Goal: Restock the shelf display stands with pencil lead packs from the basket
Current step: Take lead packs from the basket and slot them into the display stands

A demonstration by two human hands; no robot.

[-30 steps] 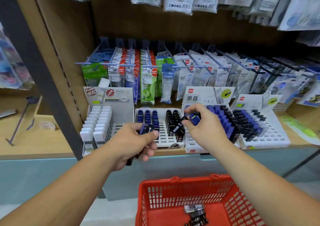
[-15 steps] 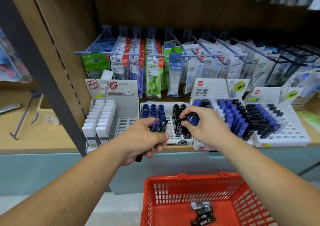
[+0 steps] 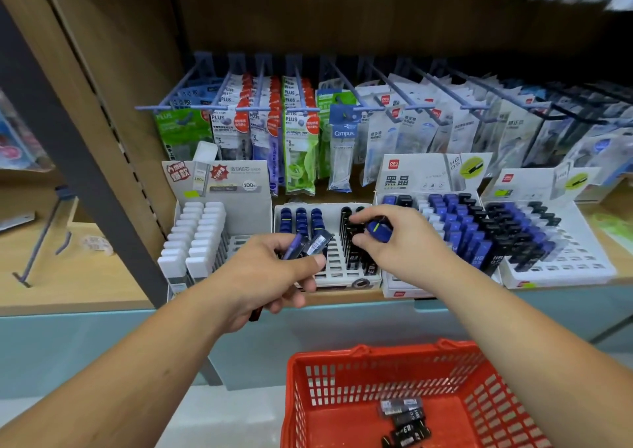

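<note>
Wooden shelf (image 3: 68, 283) carries white display stands (image 3: 334, 269) below pegged packets (image 3: 298, 146). Your left hand (image 3: 260, 276) grips several lead packs (image 3: 310, 245), your right hand (image 3: 407, 245) pinches a blue lead pack (image 3: 378, 230) above them; more lie in the red basket (image 3: 376, 353).

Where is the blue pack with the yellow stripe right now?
Head view, centre: the blue pack is pinched in the right hand, above the black rows of the middle stand.
</note>
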